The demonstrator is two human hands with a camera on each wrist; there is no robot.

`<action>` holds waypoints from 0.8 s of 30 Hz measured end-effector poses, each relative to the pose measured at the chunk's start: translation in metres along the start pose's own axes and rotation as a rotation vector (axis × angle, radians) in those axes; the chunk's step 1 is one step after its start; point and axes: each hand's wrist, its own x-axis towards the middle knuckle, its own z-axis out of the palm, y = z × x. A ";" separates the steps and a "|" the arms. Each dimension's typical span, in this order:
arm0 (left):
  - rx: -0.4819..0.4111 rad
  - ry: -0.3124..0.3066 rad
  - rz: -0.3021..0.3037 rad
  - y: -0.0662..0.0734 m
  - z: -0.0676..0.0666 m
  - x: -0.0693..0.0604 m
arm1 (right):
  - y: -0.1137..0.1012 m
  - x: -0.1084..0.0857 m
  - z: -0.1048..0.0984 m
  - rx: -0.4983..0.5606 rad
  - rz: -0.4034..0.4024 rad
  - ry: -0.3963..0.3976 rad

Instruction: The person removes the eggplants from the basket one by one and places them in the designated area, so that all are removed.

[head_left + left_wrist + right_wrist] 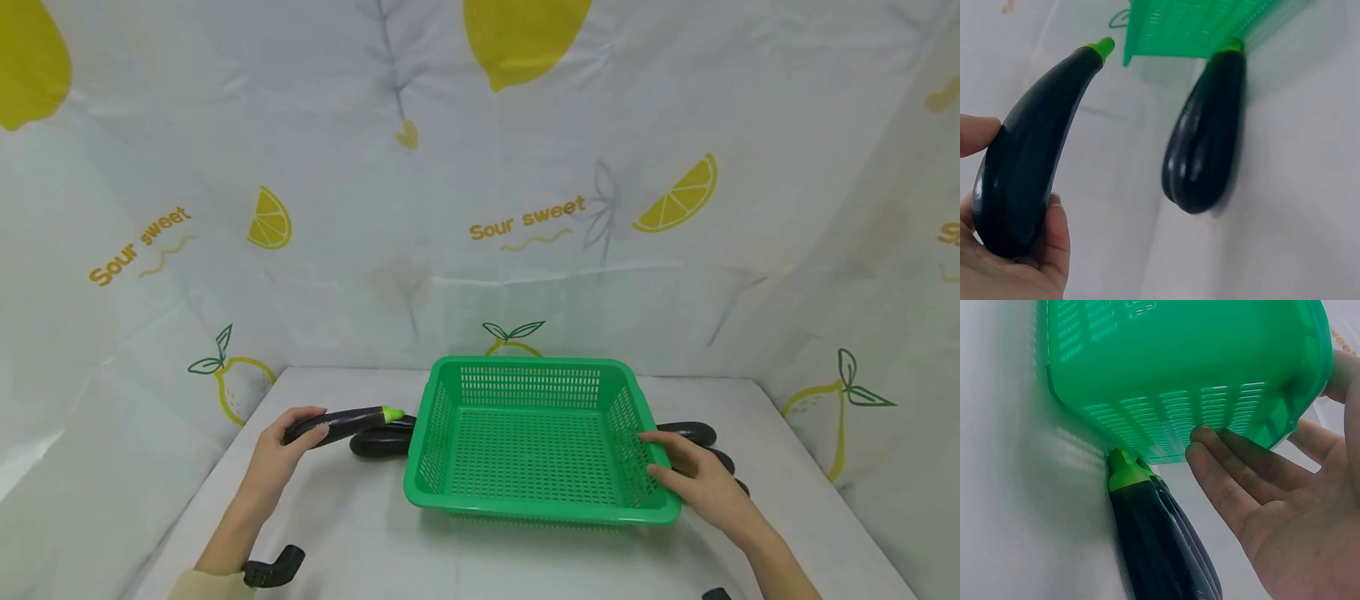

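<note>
My left hand point(272, 458) grips a dark purple eggplant point(348, 422) above the table, its green stem end pointing right toward the basket. In the left wrist view the thumb and fingers wrap the thick end of this eggplant point(1032, 150). My right hand point(708, 490) holds the right rim of a green plastic basket point(540, 510), with some fingers against the slotted outer wall point(1172, 419). No eggplant lies inside the basket. Left of it rest more eggplants point(381, 443), close together on the table.
To the basket's right lie several eggplants point(688, 432), partly hidden by my right hand; their green stem ends point(1125, 469) lie beside the basket's wall. A white table point(352, 542) carries everything, with a lemon-print curtain point(337, 208) behind it.
</note>
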 end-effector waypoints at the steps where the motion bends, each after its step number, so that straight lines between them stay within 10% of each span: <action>1: 0.009 -0.005 -0.013 -0.003 0.000 0.000 | 0.000 0.000 0.000 0.001 0.000 0.000; 24: 0.168 -0.146 -0.062 -0.039 0.046 0.001 | -0.002 -0.001 0.000 -0.005 -0.012 -0.001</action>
